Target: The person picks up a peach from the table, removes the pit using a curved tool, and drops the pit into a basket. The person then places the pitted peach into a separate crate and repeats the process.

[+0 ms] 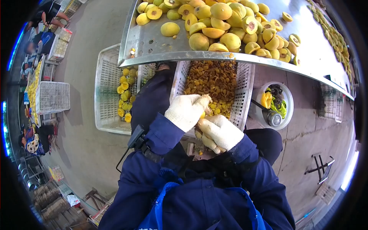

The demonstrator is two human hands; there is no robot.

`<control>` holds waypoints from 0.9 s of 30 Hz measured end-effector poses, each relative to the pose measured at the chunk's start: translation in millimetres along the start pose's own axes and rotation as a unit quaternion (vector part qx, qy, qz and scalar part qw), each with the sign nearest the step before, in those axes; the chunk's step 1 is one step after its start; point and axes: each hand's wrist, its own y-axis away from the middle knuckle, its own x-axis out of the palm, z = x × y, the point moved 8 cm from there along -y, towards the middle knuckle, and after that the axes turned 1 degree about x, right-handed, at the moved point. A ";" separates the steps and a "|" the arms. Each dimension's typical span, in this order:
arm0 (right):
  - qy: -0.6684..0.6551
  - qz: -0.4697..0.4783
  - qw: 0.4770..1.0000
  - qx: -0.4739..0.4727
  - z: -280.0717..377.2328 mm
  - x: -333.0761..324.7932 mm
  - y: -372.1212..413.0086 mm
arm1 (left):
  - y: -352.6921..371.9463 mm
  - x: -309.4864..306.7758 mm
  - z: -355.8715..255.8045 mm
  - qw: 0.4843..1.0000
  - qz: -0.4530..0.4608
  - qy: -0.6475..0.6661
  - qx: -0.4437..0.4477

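Observation:
Both my hands wear whitish work gloves and meet above a white crate (pixel 242 97) of brown and yellow fruit scraps (pixel 211 78). My left hand (pixel 186 112) is closed, its fingers bent toward the right hand. A small bit of yellow fruit (pixel 203 114) shows between the two hands; most of it is hidden. My right hand (pixel 221 133) is curled with its fingers pressed together, and what it holds, if anything, cannot be seen. Ahead, yellow peaches (pixel 221 11), whole and halved, are heaped on a metal table (pixel 161 44).
To the left, a crate (pixel 101 92) holds yellow peach halves (pixel 124 96). A white bucket (pixel 290 111) on the right contains a metal cup (pixel 273 118) and coloured bags. The metal table's edge runs just beyond my hands. People work along another table (pixel 35 92) at far left.

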 end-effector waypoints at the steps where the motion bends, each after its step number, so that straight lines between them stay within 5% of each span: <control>1: 0.002 0.001 1.000 0.003 -1.6 0.0 -1.4 | -1.5 -0.5 1.2 0.999 0.008 -0.030 -0.017; 8: -0.148 0.069 0.987 -0.004 2.2 7.9 3.0 | 9.3 -0.1 -8.1 0.986 -0.048 0.116 0.110; 17: -0.023 0.014 0.999 -0.022 -6.9 2.4 -2.0 | 1.0 0.8 6.5 0.999 -0.020 -0.017 -0.032; 23: -0.118 0.058 0.991 -0.011 2.5 4.7 4.5 | 9.8 2.2 -9.1 0.981 -0.042 0.149 0.118; 27: -0.058 0.041 0.997 -0.009 4.7 4.7 6.6 | 10.0 1.0 -8.9 0.993 -0.058 0.070 0.075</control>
